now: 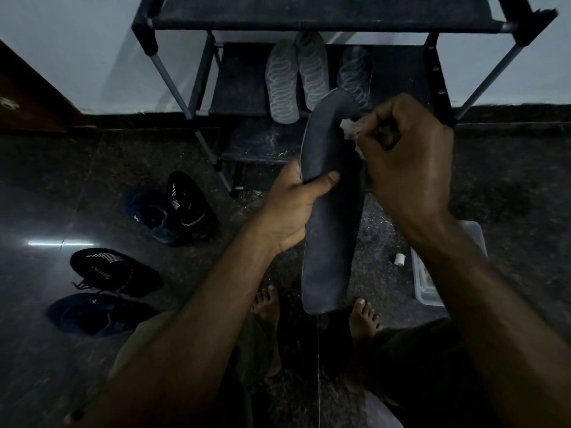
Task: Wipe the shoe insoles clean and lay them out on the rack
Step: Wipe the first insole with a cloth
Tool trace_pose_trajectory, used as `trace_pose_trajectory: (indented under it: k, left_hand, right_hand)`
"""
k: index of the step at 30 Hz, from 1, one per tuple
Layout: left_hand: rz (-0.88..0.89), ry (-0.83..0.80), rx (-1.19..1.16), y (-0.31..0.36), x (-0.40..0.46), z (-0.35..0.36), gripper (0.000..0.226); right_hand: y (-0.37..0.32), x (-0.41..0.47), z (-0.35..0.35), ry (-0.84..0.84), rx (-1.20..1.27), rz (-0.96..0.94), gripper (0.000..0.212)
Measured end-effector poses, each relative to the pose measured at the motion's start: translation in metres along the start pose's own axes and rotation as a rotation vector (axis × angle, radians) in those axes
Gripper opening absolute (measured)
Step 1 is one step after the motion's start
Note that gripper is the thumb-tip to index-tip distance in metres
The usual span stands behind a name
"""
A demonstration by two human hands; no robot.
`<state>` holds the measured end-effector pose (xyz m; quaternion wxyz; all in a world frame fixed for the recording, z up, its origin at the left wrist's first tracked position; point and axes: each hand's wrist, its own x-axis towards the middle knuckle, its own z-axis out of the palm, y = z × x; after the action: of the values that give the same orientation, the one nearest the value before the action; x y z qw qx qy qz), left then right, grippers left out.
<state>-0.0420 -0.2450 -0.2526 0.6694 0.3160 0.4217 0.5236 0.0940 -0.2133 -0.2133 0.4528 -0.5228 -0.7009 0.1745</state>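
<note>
Left hand (293,205) fingers clamp the dark insole (330,211) — right hand (404,156) fingers pinch a white wipe (349,128) against it.

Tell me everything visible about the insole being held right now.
The insole is dark grey-blue, long and flat, with a soft, matte, fabric-like face and a thin pale edge along its left side. It is held in the air in front of the rack, rounded toe end up and curling slightly, heel end down near the bare feet. The left hand grips its left edge, thumb across the face. The right hand presses a white wipe near the toe.
</note>
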Motion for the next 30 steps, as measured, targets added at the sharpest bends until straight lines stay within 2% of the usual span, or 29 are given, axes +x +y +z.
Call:
trace_pose_trajectory:
  k: [3,6,8,13,16,20,26,30]
  left_hand:
    - [0.012,-0.020,-0.015,-0.003,0.001,0.002,0.046]
    - [0.039,-0.082,-0.009,-0.003,0.001,-0.002,0.027]
    - [0.044,-0.083,-0.032,-0.001,0.001,-0.003,0.030]
    - [0.032,-0.059,-0.028,-0.004,-0.001,0.002,0.046]
    - [0.025,-0.069,-0.024,-0.007,0.000,0.004,0.049]
    - [0.026,-0.101,0.000,-0.005,0.000,-0.001,0.031]
    - [-0.008,-0.133,0.007,-0.009,-0.001,0.001,0.038]
    - [-0.008,-0.166,0.040,-0.014,-0.002,0.004,0.037]
  right_hand:
    - [-0.005,-0.002,0.003,-0.059,-0.002,-0.051,0.006]
    - [-0.015,-0.009,0.009,-0.185,-0.034,-0.146,0.004]
    - [-0.014,-0.008,0.008,-0.139,-0.079,-0.172,0.005]
    - [0.002,0.003,0.000,0.031,-0.081,-0.080,0.005]
    - [-0.004,0.000,0.005,0.005,-0.067,-0.113,0.007]
    - [-0.019,-0.009,0.015,-0.087,-0.113,-0.236,0.006]
    - [0.004,0.008,-0.004,0.065,-0.085,-0.111,0.005]
    - [-0.008,0.003,0.003,0.019,-0.099,-0.175,0.006]
